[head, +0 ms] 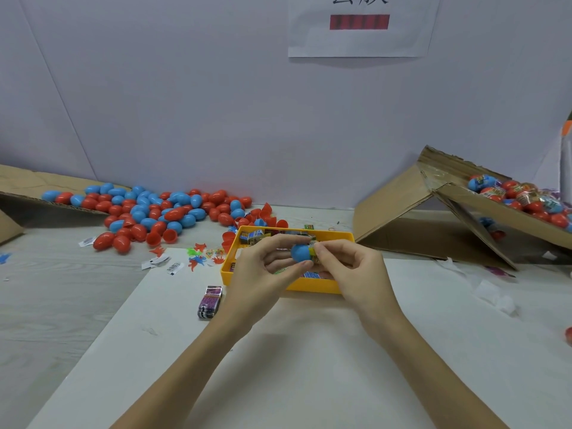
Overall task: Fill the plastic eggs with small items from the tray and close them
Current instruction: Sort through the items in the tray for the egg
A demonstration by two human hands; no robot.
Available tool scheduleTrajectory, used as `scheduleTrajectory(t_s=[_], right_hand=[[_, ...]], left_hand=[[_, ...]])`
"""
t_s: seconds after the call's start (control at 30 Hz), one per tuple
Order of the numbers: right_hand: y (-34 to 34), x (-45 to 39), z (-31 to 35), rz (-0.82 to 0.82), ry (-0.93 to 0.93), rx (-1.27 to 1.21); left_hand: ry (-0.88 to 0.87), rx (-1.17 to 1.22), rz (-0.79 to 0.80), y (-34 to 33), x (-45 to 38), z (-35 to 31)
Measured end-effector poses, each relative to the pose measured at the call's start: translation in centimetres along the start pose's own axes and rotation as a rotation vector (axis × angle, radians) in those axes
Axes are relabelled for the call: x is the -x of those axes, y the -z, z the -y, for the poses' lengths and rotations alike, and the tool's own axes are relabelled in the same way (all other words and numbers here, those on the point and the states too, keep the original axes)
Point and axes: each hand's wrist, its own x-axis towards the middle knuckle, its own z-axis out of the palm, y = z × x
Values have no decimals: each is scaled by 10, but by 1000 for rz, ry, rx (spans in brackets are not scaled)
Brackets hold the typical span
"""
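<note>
My left hand point(263, 270) holds a blue egg half point(301, 252) between thumb and fingers, just above the yellow tray point(309, 286). My right hand point(346, 267) pinches a small yellow-printed packet point(315, 253) at the open mouth of that half. The tray holds several small wrapped items, mostly hidden behind my hands. A pile of red and blue plastic eggs point(154, 212) lies at the back left, with loose red egg halves point(266, 216) near the tray's far left corner.
A tipped cardboard box point(433, 224) at the right holds wrapped eggs point(526, 199). A flattened cardboard piece point(28, 187) lies at far left. A purple packet point(210, 302) sits left of the tray, and small plastic figures point(201, 257) and paper slips point(161, 263) lie scattered nearby.
</note>
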Motion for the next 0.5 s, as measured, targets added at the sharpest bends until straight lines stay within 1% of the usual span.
scheduleTrajectory(t_s=[0.1, 0.2, 0.33, 0.5], right_hand=[[-2, 2, 3, 24, -8, -90], [-4, 3, 5, -7, 2, -133], [-5, 5, 5, -53, 46, -96], [-4, 6, 7, -73, 61, -52]], left_hand=[[11, 61, -33, -1, 0, -1], [9, 42, -71, 0, -1, -1], [17, 10, -96, 1, -2, -1], [33, 35, -102, 2, -3, 0]])
